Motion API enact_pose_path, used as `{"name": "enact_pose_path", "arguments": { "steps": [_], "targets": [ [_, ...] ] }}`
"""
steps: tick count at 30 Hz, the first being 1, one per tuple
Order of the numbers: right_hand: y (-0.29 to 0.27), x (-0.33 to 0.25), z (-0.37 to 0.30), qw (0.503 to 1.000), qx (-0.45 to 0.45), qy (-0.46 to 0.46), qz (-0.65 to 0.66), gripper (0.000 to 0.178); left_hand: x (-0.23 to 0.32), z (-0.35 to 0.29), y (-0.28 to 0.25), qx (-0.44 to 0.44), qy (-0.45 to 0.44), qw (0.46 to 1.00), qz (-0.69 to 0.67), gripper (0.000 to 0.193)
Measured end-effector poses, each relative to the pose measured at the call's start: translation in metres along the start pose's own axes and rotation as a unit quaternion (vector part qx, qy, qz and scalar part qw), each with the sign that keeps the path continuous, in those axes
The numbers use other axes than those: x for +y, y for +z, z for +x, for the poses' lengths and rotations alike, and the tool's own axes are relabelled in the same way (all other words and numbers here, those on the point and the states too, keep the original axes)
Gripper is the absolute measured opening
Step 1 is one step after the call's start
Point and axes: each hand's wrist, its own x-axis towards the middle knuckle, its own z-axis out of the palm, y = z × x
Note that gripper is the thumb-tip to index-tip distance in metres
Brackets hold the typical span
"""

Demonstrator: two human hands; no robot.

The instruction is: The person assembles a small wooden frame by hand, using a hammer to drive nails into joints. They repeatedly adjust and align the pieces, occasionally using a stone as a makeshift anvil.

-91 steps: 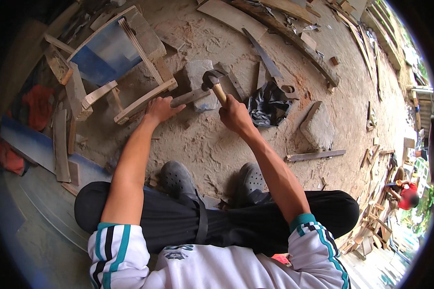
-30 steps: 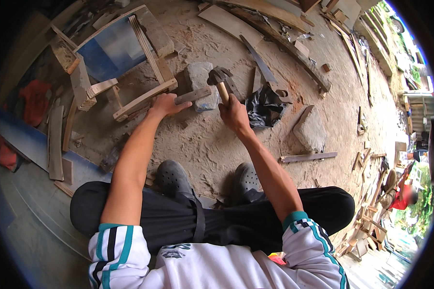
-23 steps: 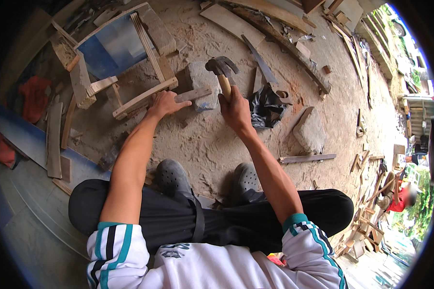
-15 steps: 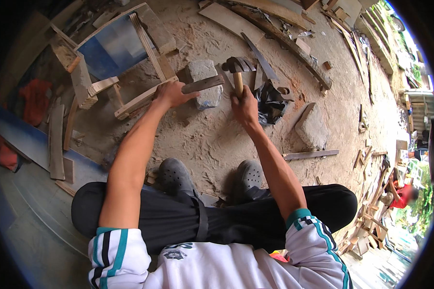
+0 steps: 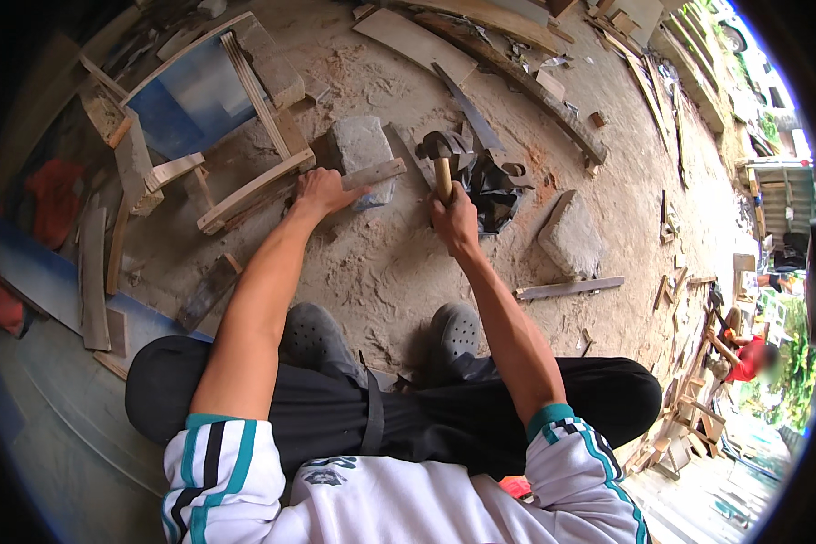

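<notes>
We saw the short wooden strip [image 5: 372, 174] lying across the top of a grey stone block [image 5: 363, 159] on the sandy ground, its long axis running from the lower left up to the right, with the right end jutting past the block's edge. Our left hand [image 5: 322, 192] had its grip wrapped around the strip's lower left end, fingers pressed onto the wood, pinning it flat on the block. To the right of the strip and just apart from its free end, our right hand [image 5: 453, 220] had its grip clenched round the pale wooden handle of a claw hammer [image 5: 439, 156], whose dark head stood above the fist, level with the block and pointing toward it. So the strip lay to the left of the hammer head, with its length aimed roughly at the head, and the right hand was the nearer one to the free end while the left held the far end. We judged that a swing would have to travel leftward and down onto the part of the strip that rested on the block, clear of the left fingers. Behind the hammer sat a crumpled black bag [image 5: 490, 186], a wooden chair frame [image 5: 245, 118] lay to the left of the block, and a second stone [image 5: 571, 234] rested further right on the ground.
</notes>
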Motion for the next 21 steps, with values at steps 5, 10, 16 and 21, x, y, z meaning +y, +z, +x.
{"name": "enact_pose_path", "arguments": {
  "steps": [5,10,16,21],
  "targets": [
    [0.0,-0.003,0.002,0.997,0.014,-0.069,-0.044,0.027,-0.004,0.007,0.005,0.011,0.001,1.0,0.002,0.089],
    [0.007,-0.013,0.002,0.996,0.006,-0.069,-0.063,0.025,-0.007,0.013,0.011,0.028,0.019,0.999,0.0,0.09],
    [0.011,0.014,0.013,0.99,-0.039,-0.084,-0.109,0.024,0.0,0.016,0.003,-0.001,0.038,0.999,0.01,0.09],
    [0.014,-0.016,0.002,0.993,0.025,-0.116,-0.013,0.022,-0.01,0.015,0.011,-0.008,0.005,1.0,0.012,0.089]
  ]
}}
